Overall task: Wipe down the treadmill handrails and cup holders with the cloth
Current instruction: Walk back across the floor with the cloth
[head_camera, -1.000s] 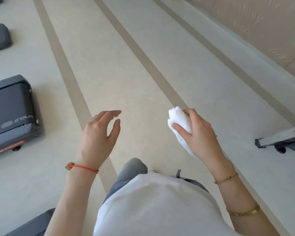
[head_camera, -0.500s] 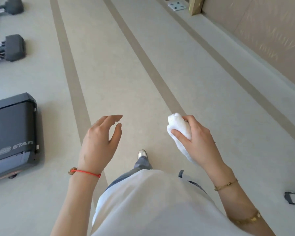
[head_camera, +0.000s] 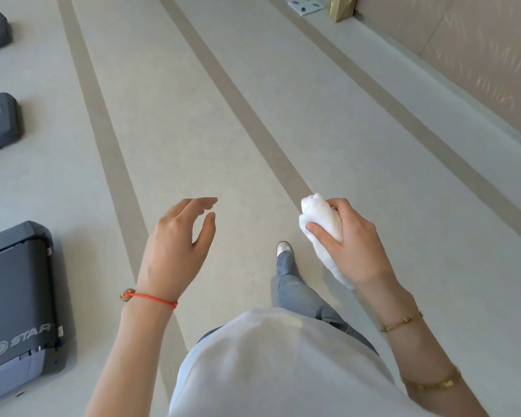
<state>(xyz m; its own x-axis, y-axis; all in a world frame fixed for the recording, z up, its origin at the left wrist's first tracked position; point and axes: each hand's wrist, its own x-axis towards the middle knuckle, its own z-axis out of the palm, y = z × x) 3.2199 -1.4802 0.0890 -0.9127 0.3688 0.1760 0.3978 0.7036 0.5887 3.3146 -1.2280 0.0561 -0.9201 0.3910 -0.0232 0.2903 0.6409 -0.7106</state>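
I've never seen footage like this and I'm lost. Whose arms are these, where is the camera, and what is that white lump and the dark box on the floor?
The camera sits on a person's head and looks forward and down, so you see their own arms, shirt and one leg stepping over the floor. The right hand grips a bunched white cloth. The left hand holds nothing, its fingers relaxed. The dark box at the left edge is the end of a treadmill, marked STAR; two more dark machine ends lie farther along. No handrail or cup holder is in view, so no wiping is going on in this picture.
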